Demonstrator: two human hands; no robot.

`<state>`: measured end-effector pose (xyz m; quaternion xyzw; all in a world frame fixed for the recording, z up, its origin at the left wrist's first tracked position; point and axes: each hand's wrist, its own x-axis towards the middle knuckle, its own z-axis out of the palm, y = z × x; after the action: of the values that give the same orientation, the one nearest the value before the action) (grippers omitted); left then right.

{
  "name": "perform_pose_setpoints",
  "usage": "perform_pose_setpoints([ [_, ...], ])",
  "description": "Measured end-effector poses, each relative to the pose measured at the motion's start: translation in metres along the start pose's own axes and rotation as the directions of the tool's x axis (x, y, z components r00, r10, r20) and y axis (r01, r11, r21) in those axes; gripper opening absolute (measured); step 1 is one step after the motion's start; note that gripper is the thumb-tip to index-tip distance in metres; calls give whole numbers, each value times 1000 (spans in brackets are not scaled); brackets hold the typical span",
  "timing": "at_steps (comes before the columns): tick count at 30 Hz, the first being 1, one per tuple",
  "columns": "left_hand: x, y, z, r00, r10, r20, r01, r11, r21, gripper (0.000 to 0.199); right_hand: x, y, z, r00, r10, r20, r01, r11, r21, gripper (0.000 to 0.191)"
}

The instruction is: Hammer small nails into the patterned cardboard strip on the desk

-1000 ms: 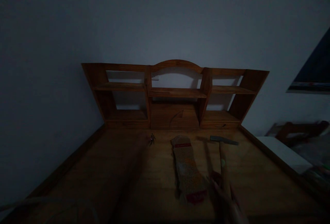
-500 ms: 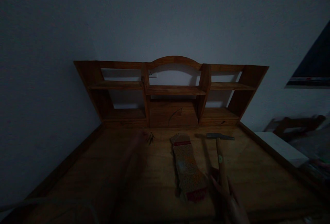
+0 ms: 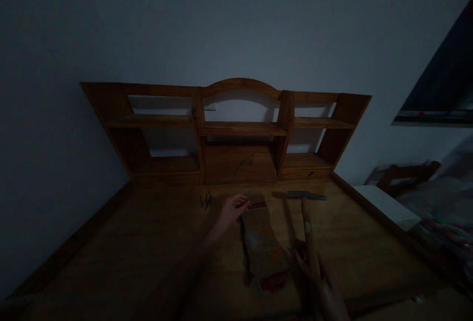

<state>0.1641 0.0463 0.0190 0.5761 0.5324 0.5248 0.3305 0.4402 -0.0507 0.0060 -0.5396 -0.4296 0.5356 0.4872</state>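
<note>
My right hand (image 3: 328,294) grips the hammer (image 3: 308,227) to the right of the patterned pad (image 3: 264,237). My left hand (image 3: 229,211) has its fingers curled at the pad's far end (too dim from here to tell whether they pinch anything). Thin nails (image 3: 206,200) lie loose left of the pad; I see none driven in it.

No text, label, brand, number or sign can be read. The round pale mark (image 3: 307,226) on the handle of the hammer (image 3: 311,247), towards the right edge of the desk (image 3: 354,252), is too small and dark to show any lettering.
</note>
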Motion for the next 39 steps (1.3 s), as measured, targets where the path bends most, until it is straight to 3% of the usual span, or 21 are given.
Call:
perform_pose_setpoints([
  [3, -1, -12, -4, 997, 39, -59, -32, 992, 120, 22, 0, -1, -1, 998, -13, 53, 16, 999, -48, 52],
  [6, -3, -15, -9, 991, 96, -91, -74, 974, 213, 23, -1, -5, 0, 1000, -10, 12, 11, 998, -58, 53],
  [17, -13, -1, -10, 985, 165, -45, -134, 909, 396, 16, -1, -7, 6, 1000, -9, 14, 10, 999, -37, 53],
  [29, -13, 13, -13, 983, 154, -99, -93, 885, 456, 16, 1, -5, 8, 1000, -22, -15, 21, 998, -56, 52],
  [39, -9, 0, -12, 973, 213, -86, -156, 887, 436, 14, 0, -7, 6, 1000, 0, 2, 0, 1000, -15, 54],
])
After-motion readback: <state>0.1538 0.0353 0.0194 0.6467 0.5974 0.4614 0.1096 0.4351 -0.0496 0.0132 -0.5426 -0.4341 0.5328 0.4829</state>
